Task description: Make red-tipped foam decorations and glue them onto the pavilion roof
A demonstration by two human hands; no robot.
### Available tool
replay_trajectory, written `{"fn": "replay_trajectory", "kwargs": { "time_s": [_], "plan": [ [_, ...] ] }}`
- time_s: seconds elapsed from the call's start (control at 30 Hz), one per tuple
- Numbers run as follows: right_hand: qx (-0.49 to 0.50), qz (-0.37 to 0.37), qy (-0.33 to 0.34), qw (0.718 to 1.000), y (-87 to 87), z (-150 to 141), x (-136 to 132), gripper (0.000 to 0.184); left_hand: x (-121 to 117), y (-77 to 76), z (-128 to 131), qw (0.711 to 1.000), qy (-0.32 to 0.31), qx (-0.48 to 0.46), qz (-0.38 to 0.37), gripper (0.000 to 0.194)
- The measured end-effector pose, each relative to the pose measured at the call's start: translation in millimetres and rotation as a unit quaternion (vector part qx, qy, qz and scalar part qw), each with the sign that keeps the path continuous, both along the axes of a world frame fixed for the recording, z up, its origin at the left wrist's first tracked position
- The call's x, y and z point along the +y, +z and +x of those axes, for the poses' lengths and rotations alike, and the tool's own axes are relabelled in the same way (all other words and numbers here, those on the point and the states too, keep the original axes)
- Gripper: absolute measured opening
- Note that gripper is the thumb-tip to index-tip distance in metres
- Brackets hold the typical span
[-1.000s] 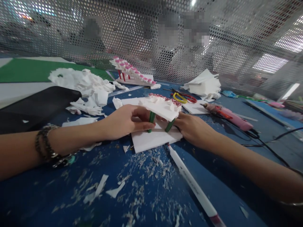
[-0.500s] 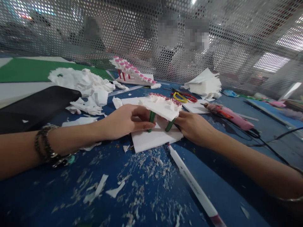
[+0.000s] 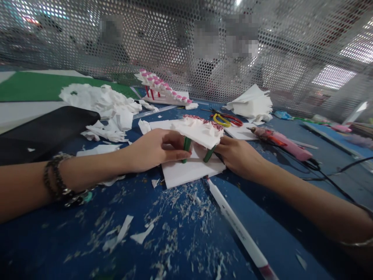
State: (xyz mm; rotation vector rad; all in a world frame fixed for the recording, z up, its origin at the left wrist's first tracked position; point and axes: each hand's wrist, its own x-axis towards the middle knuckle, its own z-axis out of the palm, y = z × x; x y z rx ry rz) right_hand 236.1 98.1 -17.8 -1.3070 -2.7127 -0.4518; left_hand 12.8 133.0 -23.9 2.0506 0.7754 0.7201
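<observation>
In the middle of the head view a small model has a white tilted top (image 3: pixel 198 130) with red tufts along its far edge. Green legs (image 3: pixel 209 154) hold it over a white foam board base (image 3: pixel 190 175). My left hand (image 3: pixel 163 149) pinches the left green leg low down, thumb in front. On the other side my right hand (image 3: pixel 237 153) is closed at the right green leg; the model's top partly hides its fingertips. A white marker (image 3: pixel 236 225) with a dark red end lies on the table just in front of the base.
A pink glue gun (image 3: pixel 282 144) with a black cord lies right. Scissors (image 3: pixel 225 118) rest behind the model. Crumpled white paper (image 3: pixel 99 101) and a black phone-like slab (image 3: pixel 49 130) are left. A pink-tufted model (image 3: pixel 163 87) stands before a perforated metal screen (image 3: pixel 175 46). Paper scraps litter the front.
</observation>
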Motion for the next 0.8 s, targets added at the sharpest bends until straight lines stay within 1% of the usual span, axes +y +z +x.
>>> {"fn": "replay_trajectory", "kwargs": {
  "time_s": [0.17,0.33,0.53,0.8],
  "plan": [
    [-0.024,-0.002,-0.006,1.0,1.8,-0.6,-1.8,0.037,0.7,-1.0,0.1,1.0,-0.007,0.006,-0.019,0.016],
    [-0.026,-0.003,-0.018,0.999,5.4,-1.8,-4.6,0.039,1.1,-0.6,0.1,0.999,-0.014,-0.002,-0.039,0.015],
    [-0.027,-0.016,-0.012,0.999,4.7,-2.9,-1.9,0.037,-0.1,0.9,-0.5,0.999,-0.012,0.017,-0.038,0.018],
    [-0.031,-0.012,-0.017,0.999,5.3,-3.0,-3.8,0.034,-1.8,1.7,0.1,0.998,-0.013,0.001,-0.057,0.016]
  ]
}}
